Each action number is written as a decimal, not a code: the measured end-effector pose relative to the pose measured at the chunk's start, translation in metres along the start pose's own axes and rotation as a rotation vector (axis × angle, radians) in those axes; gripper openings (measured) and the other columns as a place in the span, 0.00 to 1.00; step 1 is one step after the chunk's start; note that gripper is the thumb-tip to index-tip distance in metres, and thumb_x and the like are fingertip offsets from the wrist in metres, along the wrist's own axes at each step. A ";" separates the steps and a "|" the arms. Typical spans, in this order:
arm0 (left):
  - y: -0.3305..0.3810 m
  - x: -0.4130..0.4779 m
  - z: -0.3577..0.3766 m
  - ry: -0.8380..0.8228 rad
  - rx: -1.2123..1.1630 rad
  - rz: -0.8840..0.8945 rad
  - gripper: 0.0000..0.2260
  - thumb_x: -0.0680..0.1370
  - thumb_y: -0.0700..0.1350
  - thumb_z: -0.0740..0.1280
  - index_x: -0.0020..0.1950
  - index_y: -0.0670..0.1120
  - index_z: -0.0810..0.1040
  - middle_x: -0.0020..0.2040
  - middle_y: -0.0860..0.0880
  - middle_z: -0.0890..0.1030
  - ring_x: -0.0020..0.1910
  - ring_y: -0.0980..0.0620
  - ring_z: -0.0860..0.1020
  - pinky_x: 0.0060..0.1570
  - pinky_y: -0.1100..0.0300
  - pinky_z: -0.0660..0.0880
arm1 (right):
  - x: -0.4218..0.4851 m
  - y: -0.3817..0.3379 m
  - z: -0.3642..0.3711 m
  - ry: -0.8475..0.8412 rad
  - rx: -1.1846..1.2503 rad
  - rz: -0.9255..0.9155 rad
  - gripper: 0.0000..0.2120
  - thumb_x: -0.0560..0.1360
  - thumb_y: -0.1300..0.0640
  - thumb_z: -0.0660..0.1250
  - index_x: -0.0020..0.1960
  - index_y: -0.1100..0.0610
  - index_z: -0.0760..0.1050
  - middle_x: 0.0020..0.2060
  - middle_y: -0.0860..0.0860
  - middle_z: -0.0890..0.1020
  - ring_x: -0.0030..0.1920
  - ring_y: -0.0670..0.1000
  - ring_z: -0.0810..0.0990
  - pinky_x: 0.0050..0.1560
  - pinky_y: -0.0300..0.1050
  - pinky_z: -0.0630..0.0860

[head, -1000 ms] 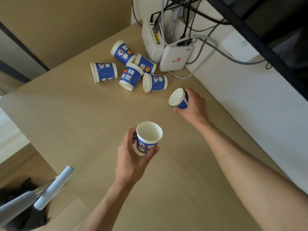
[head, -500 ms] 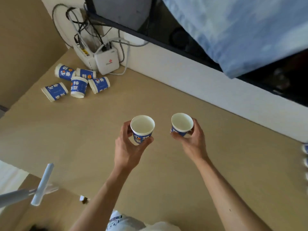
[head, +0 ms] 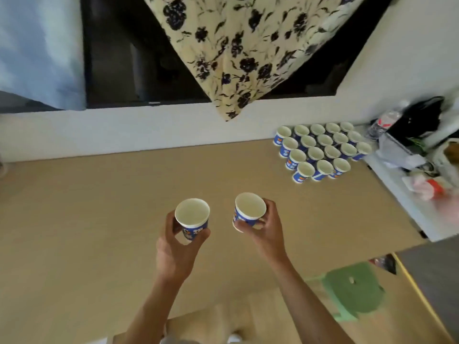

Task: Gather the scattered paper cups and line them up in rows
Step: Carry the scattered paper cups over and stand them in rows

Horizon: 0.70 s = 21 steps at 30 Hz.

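My left hand [head: 177, 247] grips a blue-and-white paper cup [head: 192, 217] upright above the tan table [head: 87, 207]. Beside it, my right hand [head: 264, 230] holds a second, similar cup [head: 249, 209], tilted slightly to the left. Both cups are empty and sit a hand's width apart over the middle of the table. At the far right of the table, against the wall, several upright cups [head: 323, 150] stand packed in neat rows. The front row of that block looks shorter than the others.
A white shelf [head: 409, 202] with a plastic bottle [head: 383, 121], a black bag and clutter adjoins the table's right end. A floral cloth [head: 238, 50] hangs above the wall ledge. A green stool [head: 352, 291] stands below the table's near right edge.
The view has swung right: the scattered cups and the router at the left have left the frame, and the rows of cups have come into sight. Both hands still carry their cups.
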<state>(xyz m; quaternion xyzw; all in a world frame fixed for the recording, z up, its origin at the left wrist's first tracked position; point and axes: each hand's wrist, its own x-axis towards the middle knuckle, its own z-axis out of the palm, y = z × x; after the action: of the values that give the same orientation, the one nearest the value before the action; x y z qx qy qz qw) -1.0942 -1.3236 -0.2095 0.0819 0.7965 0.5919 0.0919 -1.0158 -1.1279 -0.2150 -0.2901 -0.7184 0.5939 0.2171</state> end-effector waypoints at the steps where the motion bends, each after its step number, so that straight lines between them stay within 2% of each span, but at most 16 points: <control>1: 0.008 -0.006 0.015 -0.024 -0.004 0.007 0.27 0.66 0.42 0.81 0.60 0.53 0.75 0.54 0.57 0.83 0.53 0.60 0.81 0.49 0.61 0.77 | -0.002 0.003 -0.019 0.023 0.002 0.017 0.30 0.61 0.58 0.82 0.58 0.46 0.73 0.52 0.40 0.82 0.54 0.48 0.83 0.54 0.54 0.81; 6: 0.032 -0.025 0.078 -0.130 -0.027 0.044 0.26 0.66 0.41 0.81 0.60 0.53 0.76 0.52 0.57 0.83 0.51 0.58 0.81 0.48 0.62 0.76 | -0.009 0.020 -0.085 0.145 0.016 0.084 0.30 0.61 0.57 0.81 0.58 0.47 0.73 0.52 0.42 0.82 0.54 0.49 0.82 0.53 0.50 0.80; 9: 0.035 -0.023 0.106 -0.200 -0.032 0.055 0.27 0.65 0.43 0.81 0.59 0.56 0.75 0.52 0.61 0.82 0.52 0.60 0.81 0.47 0.63 0.75 | -0.008 0.032 -0.106 0.227 0.042 0.103 0.30 0.61 0.59 0.81 0.58 0.48 0.73 0.52 0.43 0.82 0.54 0.51 0.82 0.51 0.49 0.80; 13: 0.042 -0.008 0.147 -0.333 -0.025 0.060 0.28 0.66 0.43 0.81 0.61 0.57 0.75 0.52 0.62 0.82 0.53 0.60 0.81 0.50 0.60 0.78 | -0.001 0.042 -0.125 0.341 0.068 0.142 0.30 0.60 0.56 0.81 0.59 0.49 0.74 0.52 0.44 0.82 0.54 0.51 0.82 0.47 0.42 0.80; 16: 0.056 0.002 0.180 -0.388 -0.045 0.082 0.28 0.65 0.42 0.81 0.62 0.55 0.75 0.52 0.61 0.82 0.53 0.58 0.82 0.51 0.57 0.80 | 0.013 0.046 -0.148 0.375 0.060 0.134 0.30 0.61 0.57 0.81 0.59 0.48 0.74 0.52 0.43 0.82 0.54 0.50 0.82 0.47 0.43 0.80; 19: 0.070 0.005 0.206 -0.421 -0.037 0.115 0.29 0.65 0.46 0.81 0.62 0.59 0.74 0.53 0.63 0.82 0.52 0.60 0.81 0.48 0.66 0.77 | 0.029 0.052 -0.175 0.450 0.047 0.131 0.30 0.61 0.58 0.81 0.60 0.49 0.73 0.54 0.46 0.82 0.54 0.50 0.83 0.49 0.44 0.80; 21: 0.076 0.009 0.224 -0.457 -0.031 0.119 0.29 0.65 0.46 0.81 0.62 0.60 0.74 0.54 0.64 0.82 0.52 0.61 0.81 0.47 0.69 0.77 | 0.046 0.058 -0.197 0.486 0.053 0.136 0.30 0.63 0.61 0.81 0.59 0.49 0.73 0.55 0.47 0.82 0.54 0.50 0.82 0.49 0.43 0.80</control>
<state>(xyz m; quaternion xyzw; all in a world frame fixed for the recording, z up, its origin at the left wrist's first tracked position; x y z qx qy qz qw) -1.0466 -1.0919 -0.2008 0.2590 0.7397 0.5745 0.2362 -0.9110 -0.9465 -0.2334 -0.4664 -0.6079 0.5385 0.3506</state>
